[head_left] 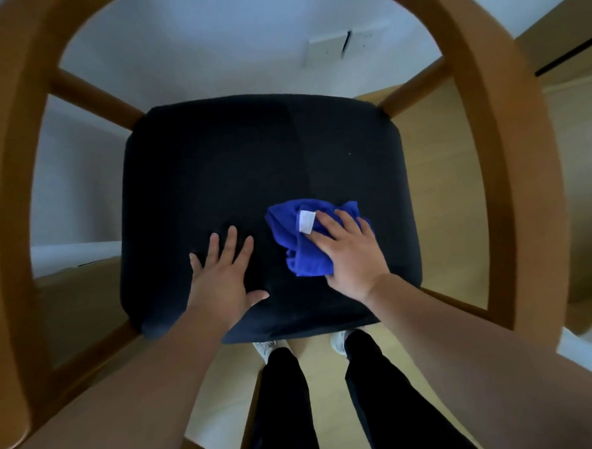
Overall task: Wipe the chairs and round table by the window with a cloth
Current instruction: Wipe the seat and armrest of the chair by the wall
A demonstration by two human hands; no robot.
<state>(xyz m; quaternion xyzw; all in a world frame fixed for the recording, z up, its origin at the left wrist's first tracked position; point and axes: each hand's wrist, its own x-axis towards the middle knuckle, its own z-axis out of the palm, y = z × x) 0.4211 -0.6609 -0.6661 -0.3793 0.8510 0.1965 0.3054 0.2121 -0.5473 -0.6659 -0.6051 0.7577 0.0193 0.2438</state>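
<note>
cloth [301, 244] pressed flat on chair seat [217, 180] by straight-fingered right hand [351, 252]; left hand [221, 273] flat, holding nothing; table unseen, likely unwiped.

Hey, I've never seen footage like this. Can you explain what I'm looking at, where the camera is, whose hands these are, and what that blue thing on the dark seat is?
There is no robot here. The camera sits on a person's head and looks down, so you see their own arms. The wide lens bends the chair's wooden frame into an arch. In the middle is the chair's dark seat cushion. The left hand lies flat on it with fingers spread, holding nothing. The right hand presses a crumpled blue cloth with a white label onto the seat, its fingers fairly straight on top. At the bottom are the person's black trousers and white shoes on a light floor.
</note>
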